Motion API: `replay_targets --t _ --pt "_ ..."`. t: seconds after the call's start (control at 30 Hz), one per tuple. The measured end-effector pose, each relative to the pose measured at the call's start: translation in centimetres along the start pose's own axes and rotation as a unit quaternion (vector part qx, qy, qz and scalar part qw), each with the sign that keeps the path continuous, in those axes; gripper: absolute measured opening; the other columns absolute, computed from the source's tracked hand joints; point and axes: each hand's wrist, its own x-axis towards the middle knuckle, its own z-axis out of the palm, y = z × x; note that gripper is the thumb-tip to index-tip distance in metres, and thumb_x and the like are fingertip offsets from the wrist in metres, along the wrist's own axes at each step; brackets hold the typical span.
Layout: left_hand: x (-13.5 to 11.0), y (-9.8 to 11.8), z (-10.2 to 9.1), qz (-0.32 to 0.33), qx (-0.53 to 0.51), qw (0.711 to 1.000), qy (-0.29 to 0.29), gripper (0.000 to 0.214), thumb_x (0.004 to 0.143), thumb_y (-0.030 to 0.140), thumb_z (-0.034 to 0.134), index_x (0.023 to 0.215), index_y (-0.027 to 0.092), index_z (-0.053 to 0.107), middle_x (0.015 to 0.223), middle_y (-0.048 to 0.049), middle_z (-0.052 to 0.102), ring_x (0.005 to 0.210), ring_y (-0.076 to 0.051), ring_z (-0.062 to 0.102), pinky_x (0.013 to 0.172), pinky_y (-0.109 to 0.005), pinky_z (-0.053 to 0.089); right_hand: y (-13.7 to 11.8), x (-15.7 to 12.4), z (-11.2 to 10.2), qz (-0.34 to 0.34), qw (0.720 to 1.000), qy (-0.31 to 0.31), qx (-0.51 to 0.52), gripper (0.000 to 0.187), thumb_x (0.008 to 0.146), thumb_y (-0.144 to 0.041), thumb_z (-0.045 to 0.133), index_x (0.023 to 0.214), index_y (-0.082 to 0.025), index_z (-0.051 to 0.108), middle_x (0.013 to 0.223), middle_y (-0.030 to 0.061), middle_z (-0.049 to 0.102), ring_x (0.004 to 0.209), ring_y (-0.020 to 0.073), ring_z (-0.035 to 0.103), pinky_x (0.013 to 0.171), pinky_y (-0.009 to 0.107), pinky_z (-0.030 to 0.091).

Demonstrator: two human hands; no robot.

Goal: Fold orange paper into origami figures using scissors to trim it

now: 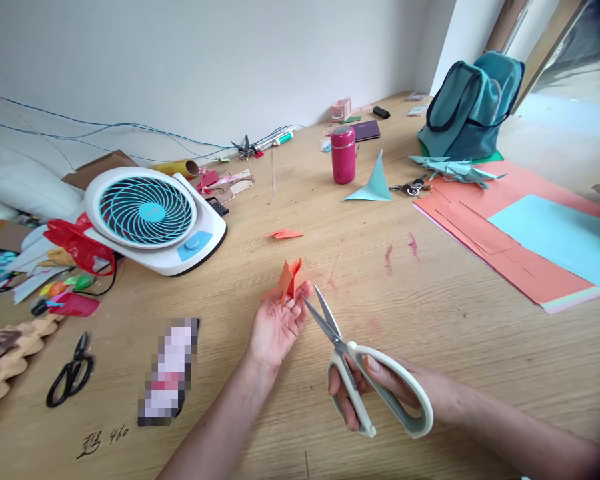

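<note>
My left hand (276, 328) is palm up over the wooden table (430, 320), its fingertips pinching a small folded orange paper piece (290, 279). My right hand (380, 390) grips white-handled scissors (353, 363) by the loops. The blades are apart and point up-left toward the orange paper, close to my left fingertips. A small orange paper scrap (285, 233) lies farther back on the table.
A white and teal desk fan (150, 217) stands at the left, black scissors (73, 377) near the left front. A pink bottle (343, 155), a teal paper cone (373, 181), keys (410, 188), a teal backpack (473, 107) and orange and blue paper sheets (530, 240) fill the back and right.
</note>
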Motion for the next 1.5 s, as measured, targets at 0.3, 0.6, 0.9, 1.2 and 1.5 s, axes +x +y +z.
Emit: replay_targets --t 0.3,0.6,0.9,1.2,1.5 --pt "0.4 -1.2 0.0 0.057 0.087 0.995 0.002 0.022 0.094 0.017 0.052 0.11 0.013 0.067 0.108 -0.0111 0.076 0.092 -0.019 0.074 0.064 -0.023 0.06 0.3 -0.1 -0.2 0.004 1.0 0.016 0.002 0.062 0.102 -0.067 0.032 0.111 -0.014 0.063 0.08 0.0063 0.066 0.077 0.0181 0.062 0.081 0.036 0.049" --pt "1.0 -1.2 -0.8 0.178 0.093 0.98 0.001 0.023 0.072 0.018 0.079 0.076 0.019 0.057 0.085 0.0032 0.073 0.074 -0.011 0.07 0.062 -0.019 0.054 1.1 0.1 -0.6 -0.013 0.999 0.045 0.008 0.062 0.101 -0.068 0.033 0.112 -0.013 0.061 0.083 0.0074 0.066 0.069 0.0161 0.06 0.074 0.035 0.049" --pt "1.8 -1.0 -1.3 0.189 0.099 0.977 -0.015 0.035 0.066 0.022 0.085 0.07 0.018 0.051 0.084 0.0019 0.073 0.07 -0.009 0.069 0.064 -0.019 0.055 1.2 -0.1 -0.4 0.001 0.999 0.049 0.02 0.06 0.101 -0.066 0.033 0.113 -0.014 0.06 0.083 0.0069 0.065 0.07 0.016 0.059 0.075 0.034 0.047" --pt "2.2 -0.6 -1.7 0.179 0.104 0.978 -0.021 0.031 0.066 0.016 0.084 0.078 0.018 0.056 0.086 0.0021 0.071 0.071 -0.009 0.068 0.059 -0.017 0.053 1.1 0.0 -0.5 0.02 0.999 0.043 0.006 0.059 0.102 -0.065 0.032 0.109 -0.015 0.061 0.084 0.0067 0.065 0.07 0.0149 0.059 0.074 0.033 0.048" --pt "2.4 -0.8 -2.0 0.135 0.086 0.987 0.008 0.011 0.077 0.013 0.071 0.08 0.016 0.061 0.079 -0.0016 0.071 0.072 -0.013 0.07 0.066 -0.024 0.06 2.8 0.2 -1.2 0.011 0.996 0.068 0.049 0.061 0.101 -0.067 0.035 0.112 -0.012 0.061 0.081 0.0074 0.067 0.068 0.0151 0.062 0.068 0.031 0.047"
